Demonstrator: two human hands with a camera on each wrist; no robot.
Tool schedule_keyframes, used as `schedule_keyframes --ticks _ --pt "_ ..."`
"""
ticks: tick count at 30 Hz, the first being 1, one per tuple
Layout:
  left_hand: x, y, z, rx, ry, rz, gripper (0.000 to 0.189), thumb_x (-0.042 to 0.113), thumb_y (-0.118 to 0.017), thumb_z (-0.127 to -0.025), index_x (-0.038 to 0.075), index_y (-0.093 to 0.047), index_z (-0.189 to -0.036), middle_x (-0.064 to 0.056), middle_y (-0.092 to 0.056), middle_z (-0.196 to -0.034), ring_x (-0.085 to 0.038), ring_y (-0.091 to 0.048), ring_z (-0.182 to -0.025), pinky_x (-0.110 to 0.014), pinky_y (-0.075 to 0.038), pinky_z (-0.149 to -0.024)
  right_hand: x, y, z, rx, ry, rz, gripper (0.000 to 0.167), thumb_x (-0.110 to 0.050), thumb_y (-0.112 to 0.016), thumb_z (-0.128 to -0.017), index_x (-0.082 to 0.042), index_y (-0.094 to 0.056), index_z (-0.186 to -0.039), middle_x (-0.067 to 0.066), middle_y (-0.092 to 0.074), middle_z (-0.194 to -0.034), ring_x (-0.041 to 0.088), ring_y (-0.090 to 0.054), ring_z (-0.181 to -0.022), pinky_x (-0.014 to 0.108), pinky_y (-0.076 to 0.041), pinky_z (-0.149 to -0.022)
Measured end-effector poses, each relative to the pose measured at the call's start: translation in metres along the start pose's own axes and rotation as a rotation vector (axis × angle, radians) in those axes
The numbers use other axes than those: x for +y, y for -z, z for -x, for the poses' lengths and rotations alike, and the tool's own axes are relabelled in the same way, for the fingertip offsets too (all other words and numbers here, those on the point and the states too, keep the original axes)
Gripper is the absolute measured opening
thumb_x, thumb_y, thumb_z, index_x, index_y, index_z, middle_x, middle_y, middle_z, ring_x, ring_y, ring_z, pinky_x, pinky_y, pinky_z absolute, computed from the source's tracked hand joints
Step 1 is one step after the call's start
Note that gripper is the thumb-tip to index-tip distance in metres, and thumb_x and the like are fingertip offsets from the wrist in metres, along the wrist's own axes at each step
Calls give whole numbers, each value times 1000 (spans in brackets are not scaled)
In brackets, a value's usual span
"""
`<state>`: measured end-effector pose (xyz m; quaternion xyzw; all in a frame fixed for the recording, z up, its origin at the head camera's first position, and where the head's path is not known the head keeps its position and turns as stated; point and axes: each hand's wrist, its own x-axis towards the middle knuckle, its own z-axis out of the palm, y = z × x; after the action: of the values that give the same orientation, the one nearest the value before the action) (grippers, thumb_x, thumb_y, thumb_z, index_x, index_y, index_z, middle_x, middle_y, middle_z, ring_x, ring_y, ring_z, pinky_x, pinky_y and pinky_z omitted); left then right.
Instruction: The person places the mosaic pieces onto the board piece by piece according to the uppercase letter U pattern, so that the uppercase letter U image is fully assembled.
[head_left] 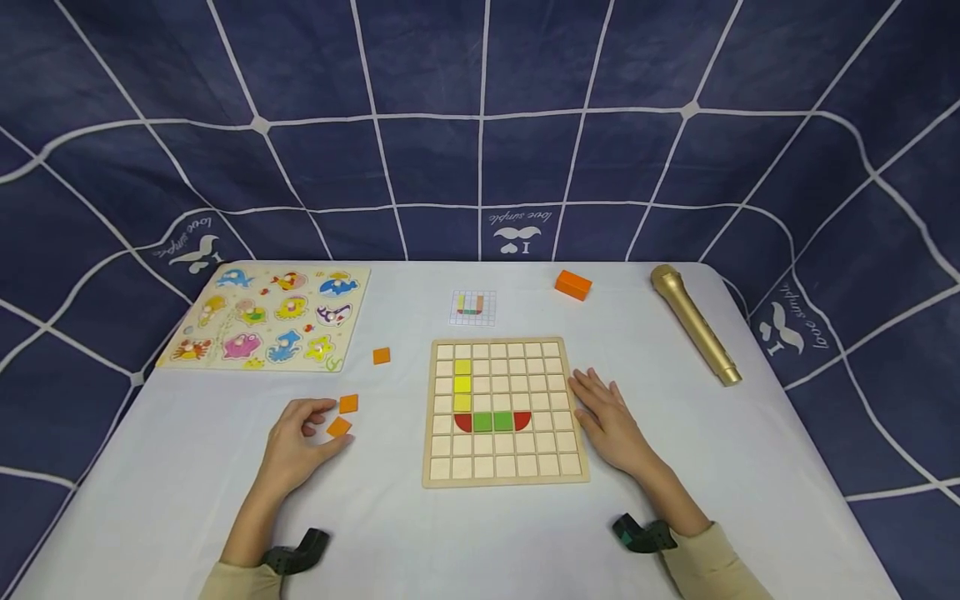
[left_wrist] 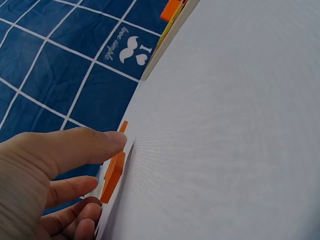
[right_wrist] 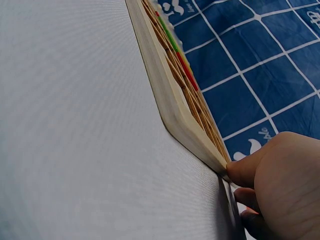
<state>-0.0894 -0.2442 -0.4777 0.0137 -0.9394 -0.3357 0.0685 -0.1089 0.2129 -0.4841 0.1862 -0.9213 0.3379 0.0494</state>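
Note:
My left hand (head_left: 294,446) reaches around a small orange square tile (head_left: 339,427), thumb and fingers apart on either side of it. In the left wrist view the orange tile (left_wrist: 114,176) lies between thumb and fingers; whether they touch it I cannot tell. A second orange tile (head_left: 348,403) sits just beyond, and a third orange tile (head_left: 382,356) farther away. My right hand (head_left: 613,427) rests by the right edge of the wooden grid board (head_left: 506,482), fingers extended, thumb touching the rim. On the board are yellow squares (head_left: 462,384) in a column, above a row of green squares (head_left: 492,422) between two red quarter-round pieces (head_left: 522,421).
Behind the board lies a small printed pattern card (head_left: 473,308). An orange block (head_left: 573,285) stands at the back, with a gold microphone (head_left: 696,325) to its right. A sea-animal peg puzzle (head_left: 225,317) lies at the back left. A white cloth covers the table (head_left: 390,533).

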Motion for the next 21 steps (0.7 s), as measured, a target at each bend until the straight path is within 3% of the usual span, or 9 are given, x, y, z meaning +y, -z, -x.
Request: schedule_keyframes --ticks 11,21 --pt "-1 1 -2 22 7 -46 42 17 -83 -65 3 -66 -100 -6 -49 -91 -19 -43 -74 -30 -35 -64 0 0 1 13 7 -5 48 -5 -56 -89 4 -42 -135 18 -36 -142 34 -21 -135 56 -6 -105" --pt "-3 1 -1 42 16 -46 28 14 -81 -67 4 -70 -90 -5 -50 -91 -17 -45 -75 -26 -36 -64 0 0 0 2 -8 -5 48 -6 -56 -90 2 -42 -135 16 -36 -142 32 -19 -136 55 -5 -106"
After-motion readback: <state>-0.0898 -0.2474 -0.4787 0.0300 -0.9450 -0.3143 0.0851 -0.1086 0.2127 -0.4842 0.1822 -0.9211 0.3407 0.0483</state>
